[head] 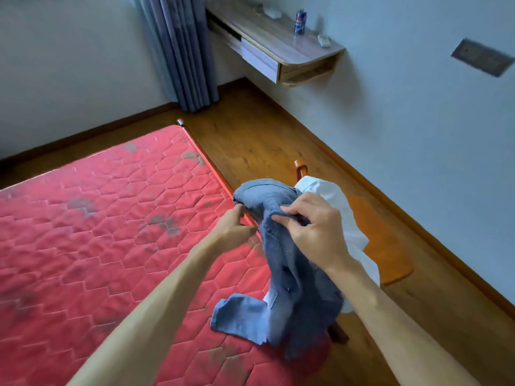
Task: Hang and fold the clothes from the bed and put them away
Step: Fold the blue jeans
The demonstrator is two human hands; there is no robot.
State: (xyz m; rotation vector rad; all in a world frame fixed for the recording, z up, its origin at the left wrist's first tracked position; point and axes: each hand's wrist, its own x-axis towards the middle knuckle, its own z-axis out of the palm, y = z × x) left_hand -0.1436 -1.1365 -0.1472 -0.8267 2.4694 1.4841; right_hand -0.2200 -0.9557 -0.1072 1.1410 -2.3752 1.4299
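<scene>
Both hands pinch the jeans point(281, 263) at the top, left hand point(233, 228) on one edge, right hand point(315, 229) beside it, legs trailing onto the bed point(97, 218).

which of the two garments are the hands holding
The blue jeans: left hand and right hand both grip their top, legs trailing onto the mattress. The white garment lies draped over the chair behind.

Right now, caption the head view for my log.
Left hand and right hand grip blue jeans at the red mattress edge.
</scene>
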